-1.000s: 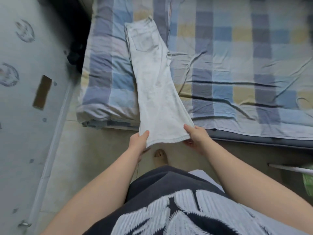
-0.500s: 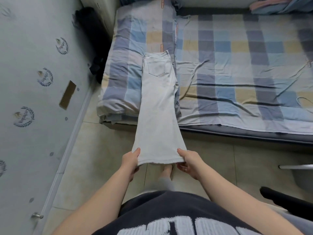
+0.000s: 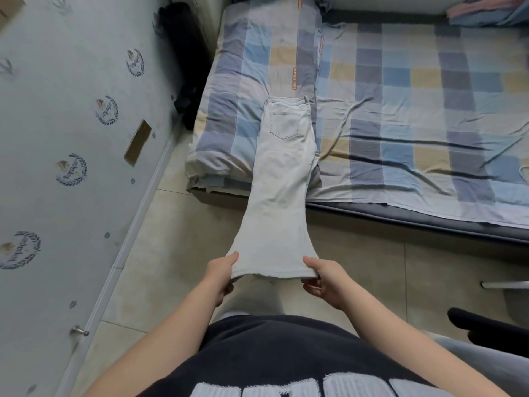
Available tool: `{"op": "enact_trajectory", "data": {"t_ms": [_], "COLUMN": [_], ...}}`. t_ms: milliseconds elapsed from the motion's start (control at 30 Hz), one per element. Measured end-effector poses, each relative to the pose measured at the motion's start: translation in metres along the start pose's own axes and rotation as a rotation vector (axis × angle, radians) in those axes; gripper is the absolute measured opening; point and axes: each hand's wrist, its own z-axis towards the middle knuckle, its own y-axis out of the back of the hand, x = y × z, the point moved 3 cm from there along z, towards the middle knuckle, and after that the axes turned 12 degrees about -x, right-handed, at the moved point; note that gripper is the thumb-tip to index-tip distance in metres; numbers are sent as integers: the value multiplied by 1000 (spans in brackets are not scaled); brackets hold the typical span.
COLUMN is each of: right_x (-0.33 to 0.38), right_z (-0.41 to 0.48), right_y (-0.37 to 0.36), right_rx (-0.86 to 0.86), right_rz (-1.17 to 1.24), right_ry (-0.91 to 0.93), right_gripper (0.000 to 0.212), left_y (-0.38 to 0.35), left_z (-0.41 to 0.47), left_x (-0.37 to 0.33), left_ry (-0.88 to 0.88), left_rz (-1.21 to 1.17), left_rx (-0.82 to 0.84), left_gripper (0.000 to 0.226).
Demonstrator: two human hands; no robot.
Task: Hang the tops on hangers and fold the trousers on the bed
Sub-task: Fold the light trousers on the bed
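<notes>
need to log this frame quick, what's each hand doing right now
Left hand: closed, gripping the left hem corner of the white trousers.
Right hand: closed, gripping the right hem corner of the same trousers.

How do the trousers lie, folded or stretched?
Stretched out full length: trousers waist on bed, hem held by left hand and right hand.

A single wide-angle view looks from the person's head, forward and steeply down; the dark shirt (image 3: 272, 353) fills the near bottom edge, close under the lens; the floor (image 3: 177, 230) lies below; the bed (image 3: 400, 110) spans the farther top and right; the wall (image 3: 57, 138) runs along the left.
</notes>
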Motion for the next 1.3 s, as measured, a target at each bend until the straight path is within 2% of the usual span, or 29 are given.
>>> {"op": "enact_trajectory", "data": {"t_ms": [200, 367, 600, 767, 833, 1100, 1300], "right_x": [91, 203, 377, 480, 514, 626, 654], "right_z": [29, 71, 117, 182, 215, 369, 480], "right_y": [-13, -35, -73, -99, -109, -141, -165], "right_rx": [-37, -83, -144, -175, -170, -151, -109], "right_rz": [117, 194, 226, 242, 217, 113, 58], "right_ry": [62, 96, 61, 33, 26, 100, 145], "right_gripper": [13, 10, 12, 11, 10, 14, 15], "left_y": [-44, -93, -147, -198, -221, -320, -385], "left_z": [26, 67, 120, 176, 202, 322, 407], "left_x": [-80, -192, -368, -471, -501, -601, -621], "left_ry": [15, 45, 67, 86, 76, -48, -125], "left_rz": [-164, -273, -238, -183, -157, -97, -142], "left_rx": [60, 111, 144, 161, 164, 177, 170], "left_gripper": [13, 11, 11, 7, 4, 26, 25]}}
